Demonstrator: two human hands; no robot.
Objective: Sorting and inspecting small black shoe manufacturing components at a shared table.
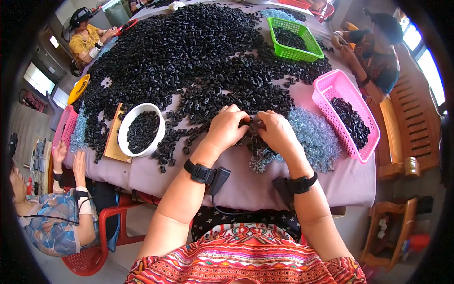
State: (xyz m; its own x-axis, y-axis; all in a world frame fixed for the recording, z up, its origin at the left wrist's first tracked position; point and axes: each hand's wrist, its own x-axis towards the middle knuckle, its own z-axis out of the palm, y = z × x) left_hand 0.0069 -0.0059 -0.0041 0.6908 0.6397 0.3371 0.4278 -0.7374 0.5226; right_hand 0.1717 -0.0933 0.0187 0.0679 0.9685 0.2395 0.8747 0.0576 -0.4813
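My left hand [227, 127] and my right hand [280, 133] are close together over the near side of the table. Both have thumb and fingers pinched in, with their tips almost meeting around small dark and greyish bits too small to tell apart. Just beyond my fingers begins a large heap of small black plastic pieces [189, 52]. By my right hand spreads a pile of small, clear bluish pieces [314, 139], some of which lie loose below my fingers. A few black pieces are scattered next to my left wrist.
A white bowl [160, 137] of black pieces stands at left beside a wooden board [113, 150]. To the right are a pink basket [325, 111] and, farther off, a green basket [309, 57], both holding black pieces. Co-workers [52, 222] sit around the cloth-covered table [345, 189].
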